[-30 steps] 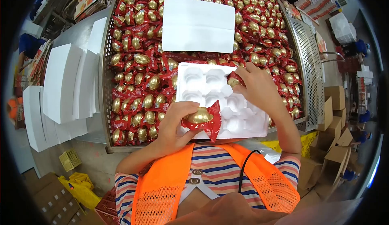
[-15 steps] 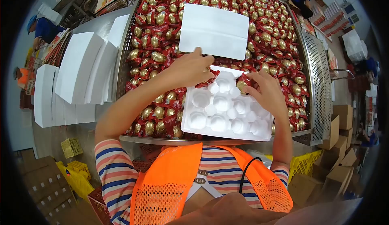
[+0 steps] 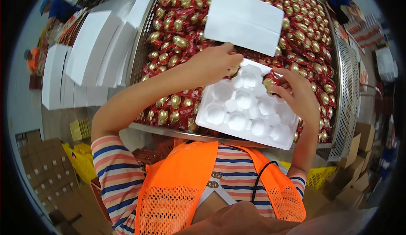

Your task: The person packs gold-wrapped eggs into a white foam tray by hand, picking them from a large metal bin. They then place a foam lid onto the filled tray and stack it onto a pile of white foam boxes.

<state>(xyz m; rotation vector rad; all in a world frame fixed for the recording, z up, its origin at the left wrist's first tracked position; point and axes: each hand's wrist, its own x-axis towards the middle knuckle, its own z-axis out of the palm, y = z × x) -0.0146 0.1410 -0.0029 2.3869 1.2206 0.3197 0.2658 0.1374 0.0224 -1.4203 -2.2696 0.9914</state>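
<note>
A white molded tray (image 3: pixel 244 99) with round hollows lies tilted on a heap of gold-and-red wrapped eggs. At its far left corner my left hand (image 3: pixel 219 63) is closed, a wrapped egg (image 3: pixel 234 70) showing in part under its fingertips. Over the tray's far right side, my right hand (image 3: pixel 299 92) grips another gold egg (image 3: pixel 269 85) with red wrapper between thumb and fingers. The tray hollows that show are bare; the hands cover some far ones. Beyond the tray, a white flat panel (image 3: pixel 244 21) rests on the eggs.
Perforated metal walls (image 3: pixel 344 95) edge the big bin of eggs. At the left stand stacked white trays (image 3: pixel 91 51). Cardboard boxes (image 3: pixel 40 167) and yellow crates (image 3: pixel 80 130) are on the floor. Co-workers (image 3: pixel 63 9) are at the far sides.
The view has turned a little, so the bin and tray sit further right. Gold now shows under my left fingers, where mainly red wrapper showed before. My right hand still holds its egg.
</note>
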